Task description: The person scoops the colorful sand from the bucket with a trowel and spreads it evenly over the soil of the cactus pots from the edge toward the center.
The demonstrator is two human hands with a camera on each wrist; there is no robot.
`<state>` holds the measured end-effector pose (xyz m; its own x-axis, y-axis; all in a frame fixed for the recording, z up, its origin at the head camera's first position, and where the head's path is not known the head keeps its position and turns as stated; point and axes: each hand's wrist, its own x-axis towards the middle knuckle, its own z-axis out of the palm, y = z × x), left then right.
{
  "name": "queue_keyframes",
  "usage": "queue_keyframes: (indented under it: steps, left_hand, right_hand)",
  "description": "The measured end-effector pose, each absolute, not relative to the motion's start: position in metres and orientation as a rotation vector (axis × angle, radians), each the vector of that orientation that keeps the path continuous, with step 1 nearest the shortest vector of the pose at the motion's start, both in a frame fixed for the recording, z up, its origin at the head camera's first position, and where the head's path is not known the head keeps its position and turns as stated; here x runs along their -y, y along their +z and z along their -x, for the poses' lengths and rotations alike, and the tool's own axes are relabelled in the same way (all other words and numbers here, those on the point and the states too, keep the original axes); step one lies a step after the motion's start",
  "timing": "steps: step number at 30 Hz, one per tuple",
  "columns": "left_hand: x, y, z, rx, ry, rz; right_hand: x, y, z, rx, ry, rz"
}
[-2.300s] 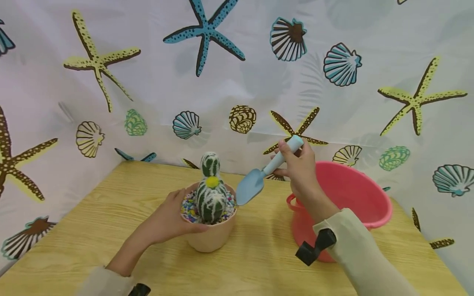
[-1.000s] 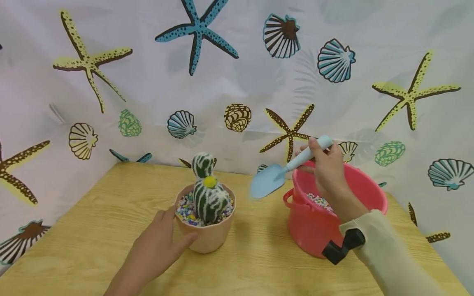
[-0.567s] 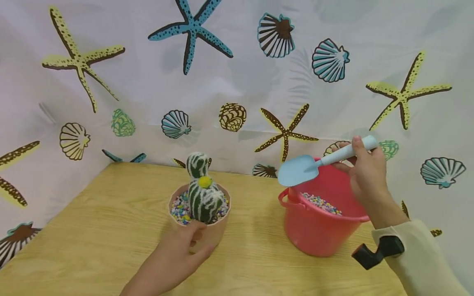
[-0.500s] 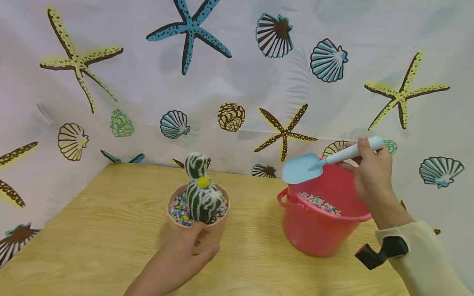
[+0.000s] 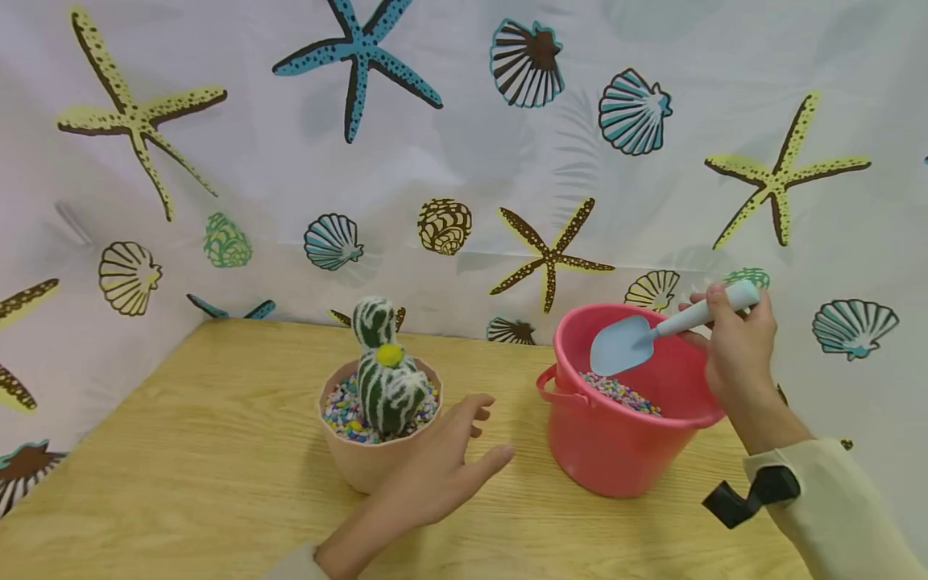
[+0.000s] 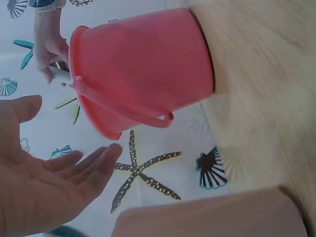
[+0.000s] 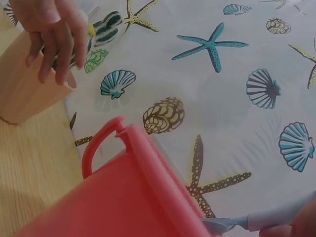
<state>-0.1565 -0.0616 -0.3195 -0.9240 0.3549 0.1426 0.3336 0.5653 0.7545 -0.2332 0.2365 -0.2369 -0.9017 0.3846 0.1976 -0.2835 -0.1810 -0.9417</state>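
Observation:
My right hand (image 5: 743, 346) grips the handle of a light blue hand trowel (image 5: 623, 345). The trowel's blade hangs inside the mouth of a red bucket (image 5: 616, 455), above small colourful pebbles (image 5: 619, 393) at its bottom. My left hand (image 5: 442, 463) is in the air between the flowerpot and the bucket, fingers relaxed and holding nothing. Behind it stands a peach flowerpot (image 5: 355, 459), partly hidden by the hand. A green and white cactus (image 5: 391, 395) with a yellow flower rises from pebbles in the pot. In the left wrist view, the left fingertips (image 6: 114, 148) point toward the bucket's rim.
Everything stands on a wood-grain table (image 5: 210, 451). A white cloth (image 5: 464, 145) printed with starfish and shells hangs behind and along the sides. The bucket's handle (image 5: 561, 395) lies down along its left side.
The right hand has carried the trowel rightward from beside the pot and lowered its blade into the bucket. My left hand has let go of the flowerpot and moved right toward the bucket.

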Motion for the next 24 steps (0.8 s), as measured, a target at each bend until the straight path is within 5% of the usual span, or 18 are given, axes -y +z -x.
queue_keyframes:
  steps: [13, 24]
  left_hand:
    - [0.009, -0.323, 0.205, -2.681, 1.603, -0.567]
    - [-0.013, -0.322, 0.229, -2.587, 1.679, -0.67]
  right_hand:
    - [-0.244, -0.253, 0.246, 1.991, 1.878, 0.248]
    - [-0.253, -0.264, 0.258, 2.423, 1.108, 0.091]
